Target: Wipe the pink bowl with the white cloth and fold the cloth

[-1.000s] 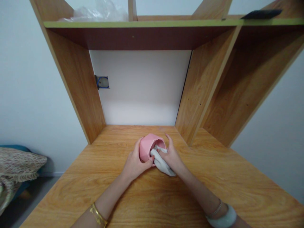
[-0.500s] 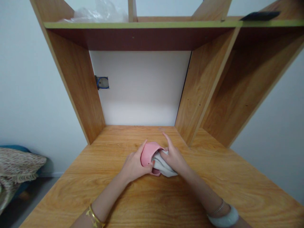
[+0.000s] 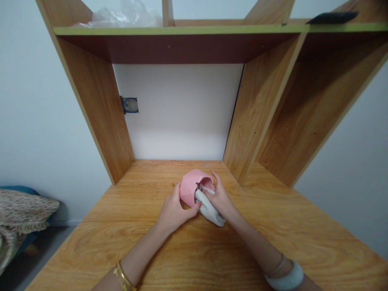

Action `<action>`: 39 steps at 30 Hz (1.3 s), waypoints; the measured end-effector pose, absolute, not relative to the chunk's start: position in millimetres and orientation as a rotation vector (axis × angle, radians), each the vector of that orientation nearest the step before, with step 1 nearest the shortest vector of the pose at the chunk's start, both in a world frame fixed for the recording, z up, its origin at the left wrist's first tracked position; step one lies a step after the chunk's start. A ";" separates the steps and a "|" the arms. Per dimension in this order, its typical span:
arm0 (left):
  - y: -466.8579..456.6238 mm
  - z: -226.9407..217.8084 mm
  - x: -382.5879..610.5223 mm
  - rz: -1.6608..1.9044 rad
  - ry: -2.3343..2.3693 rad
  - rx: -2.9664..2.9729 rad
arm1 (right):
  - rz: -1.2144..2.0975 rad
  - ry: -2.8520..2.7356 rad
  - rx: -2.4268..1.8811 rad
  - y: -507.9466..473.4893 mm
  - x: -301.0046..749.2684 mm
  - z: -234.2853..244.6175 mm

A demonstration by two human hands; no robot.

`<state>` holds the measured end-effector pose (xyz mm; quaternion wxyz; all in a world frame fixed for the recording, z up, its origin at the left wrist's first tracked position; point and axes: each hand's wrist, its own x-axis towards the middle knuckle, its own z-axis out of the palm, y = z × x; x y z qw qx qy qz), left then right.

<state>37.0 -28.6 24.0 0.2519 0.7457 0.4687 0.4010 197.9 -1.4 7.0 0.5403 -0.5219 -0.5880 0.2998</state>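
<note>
A pink faceted, hollow container (image 3: 190, 185) is tilted on its side above the wooden desk, its opening turned to the right and toward me. My left hand (image 3: 176, 210) grips it from the left, thumb at the lower rim and fingers behind. A pale grey-white cloth (image 3: 210, 210) is partly inside the opening, and its loose end hangs out below. My right hand (image 3: 220, 198) holds the cloth at the opening, with some fingertips hidden in the container and the index finger stretched up beside the rim.
The wooden desktop (image 3: 127, 242) lies under my hands. Upright panels (image 3: 97, 113) and a yellow-edged shelf (image 3: 206, 30) enclose the back. A clear plastic bag (image 3: 124, 17) and a dark flat object (image 3: 333, 17) lie on the shelf. An uncovered wall socket box (image 3: 131, 105) shows behind.
The pink container has turned and risen slightly, showing more of its faceted outside. My right hand has pushed in closer to the opening, and the cloth now hangs more narrowly.
</note>
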 end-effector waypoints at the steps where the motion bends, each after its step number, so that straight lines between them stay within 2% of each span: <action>1: -28.1 24.7 36.2 1.078 1.302 2.025 | 0.687 -1.417 -1.267 -1.6 197.8 7.0; 9: -29.1 34.7 31.3 0.934 1.479 2.157 | 0.575 -1.575 -1.508 -5.3 205.8 18.6; 19: -26.7 39.9 26.0 0.777 1.510 2.247 | 0.520 -1.785 -1.427 -12.8 205.3 19.4; 28: -25.0 30.1 25.1 0.955 1.333 2.043 | 0.545 -1.561 -1.372 -6.1 206.9 12.9; 34: -22.5 23.4 27.8 1.013 1.272 1.978 | 0.682 -1.485 -1.392 -5.8 203.8 13.8; 39: -20.6 24.0 30.8 1.027 1.294 1.982 | 0.426 -1.564 -1.537 -6.2 205.2 17.3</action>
